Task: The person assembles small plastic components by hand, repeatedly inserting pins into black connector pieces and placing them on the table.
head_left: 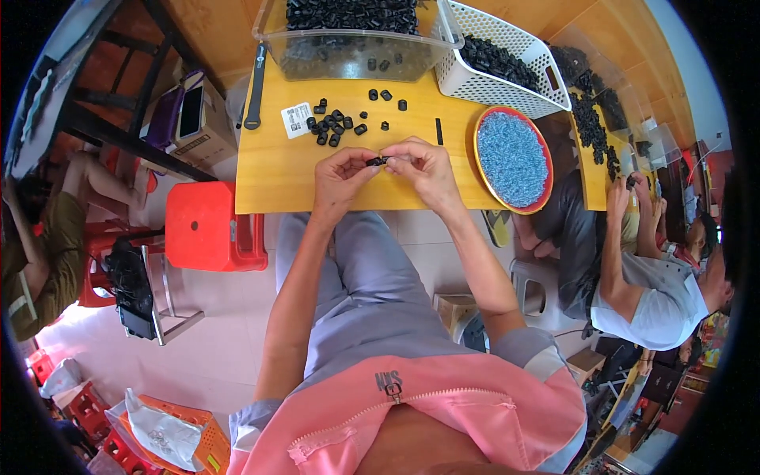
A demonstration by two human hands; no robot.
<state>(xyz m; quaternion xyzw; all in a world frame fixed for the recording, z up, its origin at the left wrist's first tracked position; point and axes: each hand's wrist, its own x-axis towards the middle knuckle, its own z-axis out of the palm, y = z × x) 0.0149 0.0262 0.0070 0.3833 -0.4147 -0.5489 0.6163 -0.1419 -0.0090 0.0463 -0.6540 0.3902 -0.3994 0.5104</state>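
Note:
My left hand [343, 176] and my right hand [422, 170] meet over the front of the yellow table [285, 182]. Between their pinched fingertips is a small black plastic part [378, 161], partly covered by the fingers; its exact kind does not show. Just beyond my left hand lies a loose cluster of small black cylindrical caps [334, 128], beside a white printed label [298, 120]. A few more caps [385, 95] are scattered farther back. To the right of my right hand stands a red-rimmed round tray [478, 162] heaped with small clear-blue pieces [512, 158].
A clear plastic bin [356, 59] of black parts and a white perforated basket [507, 89] line the table's back. A black strap [256, 87] lies at left, a short black strip [438, 131] at right. A red stool [202, 226] stands left; a co-worker [649, 293] sits right.

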